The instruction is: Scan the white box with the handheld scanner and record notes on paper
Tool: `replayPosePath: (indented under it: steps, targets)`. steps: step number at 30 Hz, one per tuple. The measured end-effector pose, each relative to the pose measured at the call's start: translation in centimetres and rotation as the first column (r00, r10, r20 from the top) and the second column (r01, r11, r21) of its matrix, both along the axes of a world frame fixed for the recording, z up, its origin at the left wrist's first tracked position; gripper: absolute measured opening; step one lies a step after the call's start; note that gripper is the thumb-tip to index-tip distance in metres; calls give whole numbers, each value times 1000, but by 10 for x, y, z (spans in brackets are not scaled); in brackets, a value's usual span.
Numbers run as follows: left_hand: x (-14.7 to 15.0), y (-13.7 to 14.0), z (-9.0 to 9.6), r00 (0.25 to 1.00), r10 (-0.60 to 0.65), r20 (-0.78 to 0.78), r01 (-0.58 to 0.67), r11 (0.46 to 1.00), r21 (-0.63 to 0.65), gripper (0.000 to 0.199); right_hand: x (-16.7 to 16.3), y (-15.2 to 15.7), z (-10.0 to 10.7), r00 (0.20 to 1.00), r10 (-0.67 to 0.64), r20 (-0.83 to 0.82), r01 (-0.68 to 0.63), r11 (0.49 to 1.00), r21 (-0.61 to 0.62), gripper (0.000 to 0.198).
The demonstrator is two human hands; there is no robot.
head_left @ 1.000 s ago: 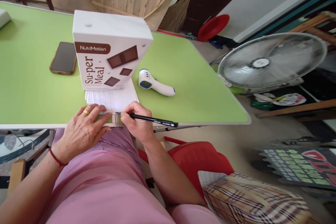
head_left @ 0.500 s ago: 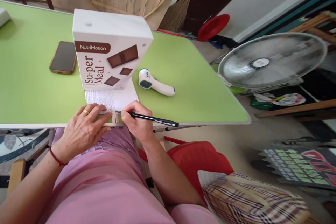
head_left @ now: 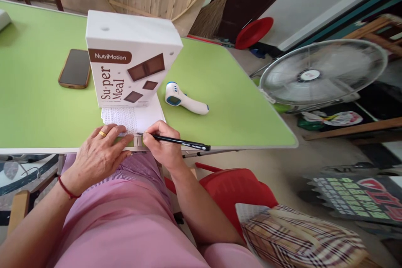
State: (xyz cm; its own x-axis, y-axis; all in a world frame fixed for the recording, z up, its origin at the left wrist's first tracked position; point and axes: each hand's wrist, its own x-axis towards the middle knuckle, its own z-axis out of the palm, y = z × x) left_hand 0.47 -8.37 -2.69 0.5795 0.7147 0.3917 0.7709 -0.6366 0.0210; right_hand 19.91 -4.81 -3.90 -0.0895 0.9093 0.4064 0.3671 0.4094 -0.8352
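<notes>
A black pen (head_left: 185, 141) is pinched in my right hand (head_left: 165, 144), its tip resting at the lower part of a sheet of paper (head_left: 147, 121). Dense rows of handwriting cover the paper's left side, while its right side looks blank. My left hand (head_left: 105, 146), with a gold ring, lies with fingers stretched over the paper's lower left edge at the table's near border. Behind the hands a white box (head_left: 108, 67) labelled "NutriMotion Su-per Meal" stands upright on the far part of the paper, hiding it there.
On the green table (head_left: 207, 71) lie a white infrared thermometer (head_left: 186, 99) right of the box and a phone (head_left: 74, 69) to its left. A fan (head_left: 323, 73) stands beyond the table's right edge. Near my right arm are a red chair (head_left: 235, 192) and a checked bag (head_left: 301, 238).
The pen's tip and my right hand have shifted very slightly left. My left hand stays on the paper, and the box, phone and thermometer remain in place.
</notes>
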Motion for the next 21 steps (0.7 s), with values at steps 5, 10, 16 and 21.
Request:
replayPosePath:
  steps: [5, 10, 16, 21]
  targets:
    - [0, -1, 0, 1000, 7, -2, -7, 1000, -13, 27, 4, -5, 3, 994, -73, -86, 79, 994, 73, 9]
    - [0, -1, 0, 1000, 1, 5, -1, 1000, -12, 27, 28, 0, 11, 987, -154, 46, 140, 963, 230, 5]
    - [0, 0, 0, 1000, 4, 20, -3, 1000, -21, 27, 72, 28, 4, 915, -152, 373, 3, 928, 372, 19]
    - [-1, -1, -4, 999, -6, 44, 6, 1000, -5, 27, 93, 39, 1, 827, -113, 550, -144, 904, 404, 26]
